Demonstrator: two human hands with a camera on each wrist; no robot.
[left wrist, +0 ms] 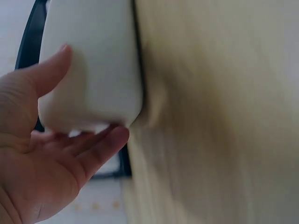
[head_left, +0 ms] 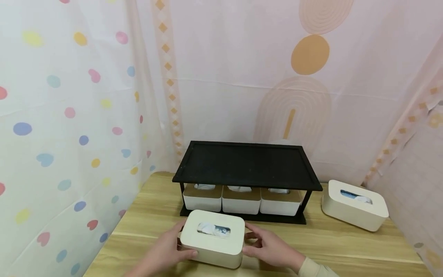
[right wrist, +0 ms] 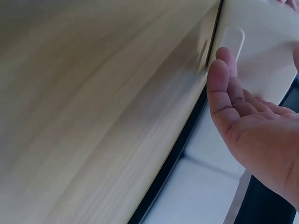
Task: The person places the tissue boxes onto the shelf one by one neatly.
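In the head view a cream tissue box (head_left: 207, 243) with an oval slot and white tissue showing sits at the front of the wooden table, in front of a black rack. My left hand (head_left: 167, 246) grips its left end, thumb on the front face and fingers round the end and far side. At the opposite end my right hand (head_left: 266, 245) grips the box with curled fingers and thumb. The left wrist view shows the left thumb pressed along the box (left wrist: 93, 70). Seen from the right wrist, the right fingers lie against the box's end (right wrist: 264, 32).
The black rack (head_left: 242, 163) has a flat top shelf. Beneath it stand three white tissue boxes (head_left: 241, 202) with brown lids, side by side. Another cream tissue box (head_left: 356, 213) stands at the right of the table (head_left: 155, 200). Patterned curtains (head_left: 221, 77) hang behind and beside it.
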